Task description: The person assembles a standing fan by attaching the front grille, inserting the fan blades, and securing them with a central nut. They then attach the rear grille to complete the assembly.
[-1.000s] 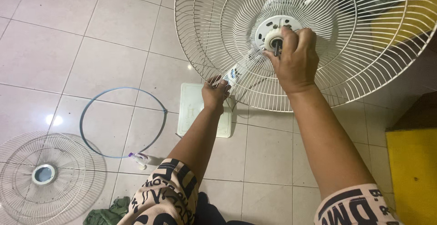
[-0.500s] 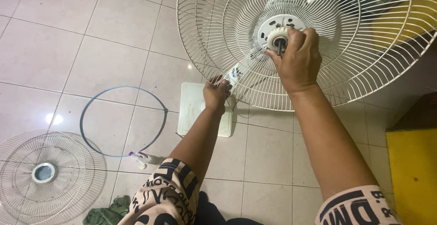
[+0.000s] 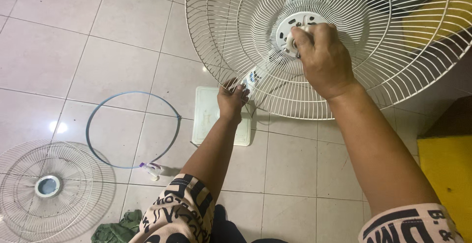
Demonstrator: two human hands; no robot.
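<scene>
A white wire rear fan guard (image 3: 393,71) fills the upper right, tilted toward me, mounted on the fan's motor hub (image 3: 290,29). My right hand (image 3: 322,58) is closed around the white plastic nut at the hub's centre, covering the shaft. My left hand (image 3: 232,98) grips the lower rim wires of the guard, just above the fan's white rectangular base (image 3: 206,117) on the tiled floor.
On the floor at left lie a thin blue ring (image 3: 132,127) with a small clip (image 3: 151,168), the loose front fan guard (image 3: 46,186) and a green cloth (image 3: 120,226). A yellow object (image 3: 447,174) stands at the right edge.
My right hand has turned on the hub nut and now hides the dark shaft that showed before. The guard shifted slightly left. My left hand stays on the rim.
</scene>
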